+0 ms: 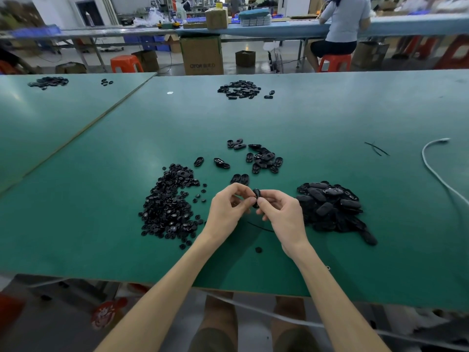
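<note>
I log left hand (pixel 229 210) and right hand (pixel 281 212) pinching one black oval shell (pixel 256 196) above the desk (pixel 101 174), fingers (pixel 245 200) clamped on it, probably pressing in a piece from the button pile (pixel 170 207).

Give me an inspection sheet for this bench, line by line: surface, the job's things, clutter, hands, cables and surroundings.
Surface: green table, with a seam to a second top at the left.
Job's things: black part held above the table; heap of small round pieces to its left; heap of oval shells to its right; loose shells beyond it.
Clutter: thin black strips at the far right; single round piece near the front edge.
Hands: left hand and right hand both pinch the black part.
Cables: white cable curves along the table's right side.
Surroundings: person seated on an orange stool at a far bench; cardboard box on the floor.
</note>
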### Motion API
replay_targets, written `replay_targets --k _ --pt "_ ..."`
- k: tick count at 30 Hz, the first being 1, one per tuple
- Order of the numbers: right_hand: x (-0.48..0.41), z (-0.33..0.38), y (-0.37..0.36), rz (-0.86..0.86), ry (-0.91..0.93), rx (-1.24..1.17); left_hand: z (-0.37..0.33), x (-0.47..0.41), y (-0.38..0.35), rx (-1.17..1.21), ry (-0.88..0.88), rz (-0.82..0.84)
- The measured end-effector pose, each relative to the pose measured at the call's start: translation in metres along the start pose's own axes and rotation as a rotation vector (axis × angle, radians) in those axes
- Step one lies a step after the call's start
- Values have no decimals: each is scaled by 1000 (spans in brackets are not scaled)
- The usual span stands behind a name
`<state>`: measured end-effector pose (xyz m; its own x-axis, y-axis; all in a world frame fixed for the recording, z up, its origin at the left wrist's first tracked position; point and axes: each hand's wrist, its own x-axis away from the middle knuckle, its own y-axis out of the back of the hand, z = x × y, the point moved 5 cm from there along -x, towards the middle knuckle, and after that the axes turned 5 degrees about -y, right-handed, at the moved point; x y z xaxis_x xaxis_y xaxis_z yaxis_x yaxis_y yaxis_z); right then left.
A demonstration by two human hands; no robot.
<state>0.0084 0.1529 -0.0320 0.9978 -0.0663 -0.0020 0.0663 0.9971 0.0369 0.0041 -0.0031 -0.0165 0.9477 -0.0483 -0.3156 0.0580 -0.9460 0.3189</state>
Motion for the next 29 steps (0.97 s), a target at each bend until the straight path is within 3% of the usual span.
replay_targets --k 29 --pt "-1 -2 -1 12 -13 4 0 0 -2 -118 -16 -30"
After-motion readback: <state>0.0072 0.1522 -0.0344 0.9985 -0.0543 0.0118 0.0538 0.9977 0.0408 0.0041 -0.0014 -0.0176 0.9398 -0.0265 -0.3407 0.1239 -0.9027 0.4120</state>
